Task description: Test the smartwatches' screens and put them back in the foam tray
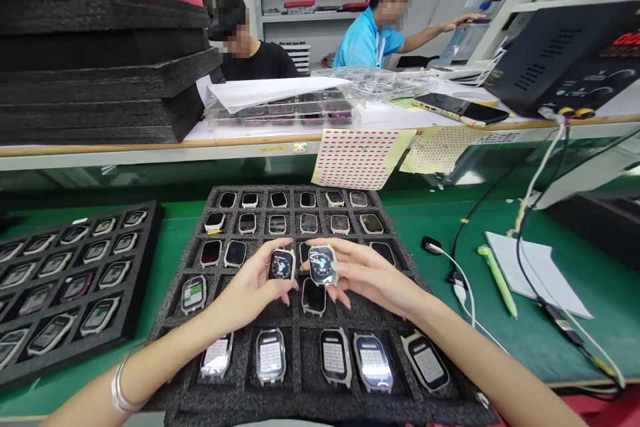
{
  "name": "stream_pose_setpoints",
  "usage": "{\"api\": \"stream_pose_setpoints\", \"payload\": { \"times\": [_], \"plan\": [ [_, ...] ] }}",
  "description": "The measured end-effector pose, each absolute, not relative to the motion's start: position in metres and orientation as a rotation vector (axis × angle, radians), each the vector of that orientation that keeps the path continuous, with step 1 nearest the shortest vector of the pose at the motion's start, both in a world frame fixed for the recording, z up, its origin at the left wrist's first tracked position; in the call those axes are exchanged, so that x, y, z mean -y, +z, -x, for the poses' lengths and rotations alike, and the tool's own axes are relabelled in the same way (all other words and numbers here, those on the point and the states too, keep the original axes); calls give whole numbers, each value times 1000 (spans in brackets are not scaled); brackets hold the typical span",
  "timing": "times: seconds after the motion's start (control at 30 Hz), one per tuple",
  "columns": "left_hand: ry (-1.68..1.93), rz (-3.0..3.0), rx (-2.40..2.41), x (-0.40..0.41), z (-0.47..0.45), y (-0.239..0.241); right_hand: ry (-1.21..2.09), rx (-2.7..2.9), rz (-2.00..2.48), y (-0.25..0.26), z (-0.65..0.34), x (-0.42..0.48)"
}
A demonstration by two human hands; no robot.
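Clock: read from the middle of the foam tray (pixel 320 408), 12 pointing away from the person.
Left hand (pixel 253 280): just toward 9 o'clock, thumb and fingers gripping the left watch (pixel 281 265) by its edges.
Right hand (pixel 370 271): toward 3 o'clock, grasping the right watch (pixel 323 265) between thumb and fingers.
Held watches: close together above the tray's centre, both tilted toward the person, dark dials lit; whether they touch, I cannot tell.
Front-row watches (pixel 271 357): five at 6 o'clock, in tray compartments, screens mostly showing pale grids.
Green-screened watch (pixel 193 293): in a compartment at 9 o'clock.
Second tray (pixel 150 240): at 9 o'clock on the green table (pixel 415 210), also filled with watches.
Bangles (pixel 120 383): silver, on the left wrist at 8 o'clock.
Green pen (pixel 500 283): at 3 o'clock, beside white paper (pixel 547 273).
Sticker sheet (pixel 363 159): hanging at 1 o'clock from the shelf edge.
Phone (pixel 460 109): lying on the shelf at 2 o'clock.
Foam stack (pixel 100 67): between 10 and 11 o'clock, red cover on top.
Co-workers: two people around 12 o'clock, one in a black top (pixel 257 60), one in blue (pixel 367 40).
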State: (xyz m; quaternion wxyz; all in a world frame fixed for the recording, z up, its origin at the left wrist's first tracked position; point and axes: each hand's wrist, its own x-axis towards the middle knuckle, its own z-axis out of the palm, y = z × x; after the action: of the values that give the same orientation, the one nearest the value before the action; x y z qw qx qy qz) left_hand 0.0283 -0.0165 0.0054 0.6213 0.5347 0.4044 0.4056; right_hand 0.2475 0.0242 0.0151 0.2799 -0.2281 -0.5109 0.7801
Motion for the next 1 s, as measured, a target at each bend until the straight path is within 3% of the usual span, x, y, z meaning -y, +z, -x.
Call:
{"api": "stream_pose_setpoints", "payload": {
  "times": [0.4, 1.0],
  "plan": [
    [955, -1079, -845, 16, -28, 2, 1767, 1560, 822, 7, -247, -25],
    [956, -1168, -882, 16, -30, 5, 1715, 1728, 784, 10, -247, -17]
  ]
}}
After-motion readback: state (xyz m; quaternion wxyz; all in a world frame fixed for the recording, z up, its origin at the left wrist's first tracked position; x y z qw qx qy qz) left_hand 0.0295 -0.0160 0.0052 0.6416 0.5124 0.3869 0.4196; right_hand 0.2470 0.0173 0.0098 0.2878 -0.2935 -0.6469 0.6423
